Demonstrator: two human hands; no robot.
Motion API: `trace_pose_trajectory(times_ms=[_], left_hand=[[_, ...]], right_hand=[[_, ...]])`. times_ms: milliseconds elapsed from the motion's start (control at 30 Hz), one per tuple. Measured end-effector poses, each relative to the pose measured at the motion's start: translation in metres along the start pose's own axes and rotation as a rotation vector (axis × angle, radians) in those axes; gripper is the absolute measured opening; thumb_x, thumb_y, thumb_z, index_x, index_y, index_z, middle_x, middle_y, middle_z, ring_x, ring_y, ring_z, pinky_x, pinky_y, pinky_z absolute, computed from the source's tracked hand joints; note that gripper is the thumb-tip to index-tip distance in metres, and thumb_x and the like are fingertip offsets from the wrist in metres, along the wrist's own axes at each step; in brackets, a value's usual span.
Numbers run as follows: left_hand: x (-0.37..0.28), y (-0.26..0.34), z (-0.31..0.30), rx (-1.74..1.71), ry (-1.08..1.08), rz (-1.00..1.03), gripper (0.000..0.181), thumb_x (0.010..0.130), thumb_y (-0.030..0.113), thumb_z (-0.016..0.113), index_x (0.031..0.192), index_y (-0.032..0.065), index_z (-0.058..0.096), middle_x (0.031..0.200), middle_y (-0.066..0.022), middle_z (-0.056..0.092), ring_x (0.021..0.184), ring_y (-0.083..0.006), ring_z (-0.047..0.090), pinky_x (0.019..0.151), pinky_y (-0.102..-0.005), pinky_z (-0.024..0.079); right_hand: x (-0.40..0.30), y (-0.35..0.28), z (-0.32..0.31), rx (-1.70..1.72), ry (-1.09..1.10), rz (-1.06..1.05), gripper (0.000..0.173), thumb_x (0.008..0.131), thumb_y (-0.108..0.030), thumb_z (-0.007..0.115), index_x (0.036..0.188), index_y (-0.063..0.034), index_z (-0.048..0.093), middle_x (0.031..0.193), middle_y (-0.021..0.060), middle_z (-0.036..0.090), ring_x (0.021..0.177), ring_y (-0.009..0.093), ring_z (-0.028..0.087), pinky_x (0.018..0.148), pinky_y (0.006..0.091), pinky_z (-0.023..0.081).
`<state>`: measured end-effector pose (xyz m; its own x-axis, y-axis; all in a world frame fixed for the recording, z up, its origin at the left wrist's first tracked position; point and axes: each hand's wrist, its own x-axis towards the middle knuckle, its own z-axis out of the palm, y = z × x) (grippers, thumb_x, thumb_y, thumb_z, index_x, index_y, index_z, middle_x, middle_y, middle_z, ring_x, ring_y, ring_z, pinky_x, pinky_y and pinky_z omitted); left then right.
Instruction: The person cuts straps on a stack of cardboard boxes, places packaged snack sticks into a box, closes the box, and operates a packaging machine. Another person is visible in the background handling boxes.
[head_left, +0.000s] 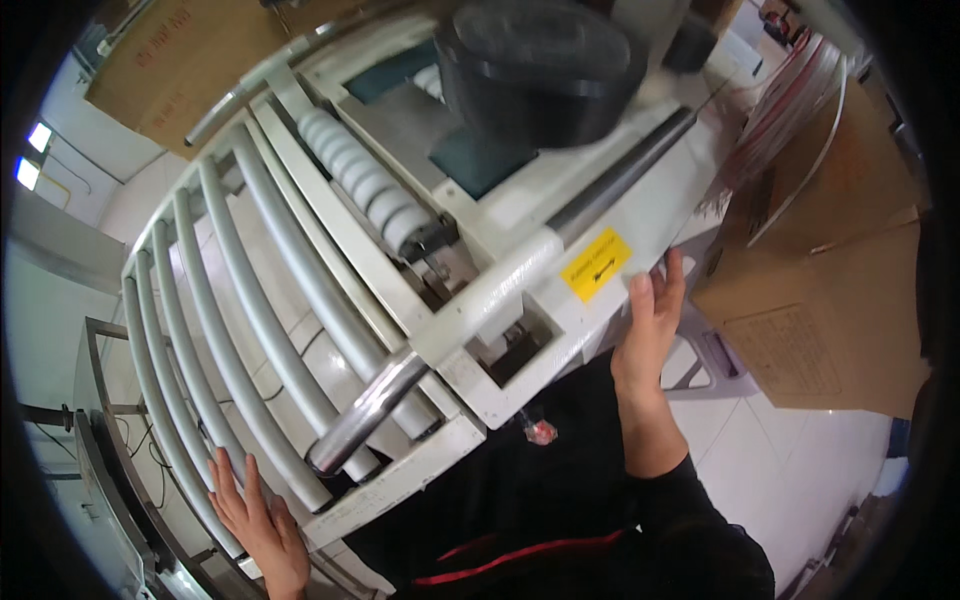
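Observation:
A cream metal roller conveyor (465, 315) with a carton sealer section stands across the view before me. My left hand (259, 517) lies with fingers spread over the near ends of the silver rollers (255, 322) at lower left. At the machine's near side edge, right of a yellow arrow sticker (595, 265), is my right hand (652, 322), thumb up against the edge; whether its hidden fingers grip it I cannot tell. A ribbed white roller (360, 176) sits in the frame. Above the bed is a blurred black round part (540, 75).
Brown cardboard boxes stand at right (832, 322) and upper left (172, 67). A grey plastic stool (705, 367) is beneath the right edge. A curved metal frame (112, 450) with cables lies at left. Clear and red plastic wrap (795, 105) hangs at upper right.

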<state>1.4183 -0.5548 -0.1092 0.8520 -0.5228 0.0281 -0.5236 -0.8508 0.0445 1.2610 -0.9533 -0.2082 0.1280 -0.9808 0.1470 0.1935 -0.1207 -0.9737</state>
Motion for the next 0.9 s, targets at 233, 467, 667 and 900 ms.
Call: trace_pose_trajectory(times_ms=[233, 467, 667, 900], left_hand=[[0.004, 0.005, 0.003, 0.037, 0.010, -0.003, 0.050, 0.092, 0.011, 0.046, 0.142, 0.0101, 0.043, 0.156, -0.0162, 0.025, 0.146, -0.0384, 0.016, 0.115, -0.0564, 0.008], [-0.013, -0.003, 0.000, 0.095, 0.058, 0.026, 0.047, 0.097, 0.023, 0.043, 0.143, 0.0176, 0.043, 0.156, -0.0126, 0.024, 0.146, -0.0359, 0.014, 0.116, -0.0581, 0.010], [0.011, -0.019, -0.001, -0.027, 0.013, 0.073, 0.051, 0.090, 0.016, 0.049, 0.141, 0.0122, 0.044, 0.154, -0.0190, 0.027, 0.144, -0.0430, 0.016, 0.115, -0.0609, 0.008], [-0.013, -0.021, -0.016, -0.036, 0.002, 0.125, 0.051, 0.091, 0.028, 0.052, 0.140, 0.0159, 0.045, 0.153, -0.0226, 0.026, 0.142, -0.0493, 0.017, 0.113, -0.0639, 0.007]], right_hand=[[0.005, -0.007, -0.006, -0.156, 0.081, -0.225, 0.061, 0.093, -0.019, 0.061, 0.144, 0.0008, 0.034, 0.136, 0.0170, 0.047, 0.125, 0.023, 0.044, 0.108, 0.0332, 0.030], [0.040, -0.094, 0.018, -0.726, -0.289, -0.944, 0.031, 0.098, -0.013, 0.046, 0.124, -0.0006, 0.059, 0.129, 0.0113, 0.057, 0.121, 0.021, 0.050, 0.106, 0.0331, 0.034], [0.074, -0.129, 0.108, -0.875, -0.907, -0.481, 0.032, 0.098, -0.017, 0.051, 0.123, -0.0006, 0.059, 0.118, 0.0104, 0.062, 0.107, 0.018, 0.057, 0.093, 0.0293, 0.044], [0.155, -0.112, 0.174, -1.266, -1.165, -0.788, 0.021, 0.092, -0.014, 0.057, 0.109, -0.0032, 0.064, 0.105, 0.0122, 0.064, 0.101, 0.027, 0.060, 0.090, 0.0357, 0.045]])
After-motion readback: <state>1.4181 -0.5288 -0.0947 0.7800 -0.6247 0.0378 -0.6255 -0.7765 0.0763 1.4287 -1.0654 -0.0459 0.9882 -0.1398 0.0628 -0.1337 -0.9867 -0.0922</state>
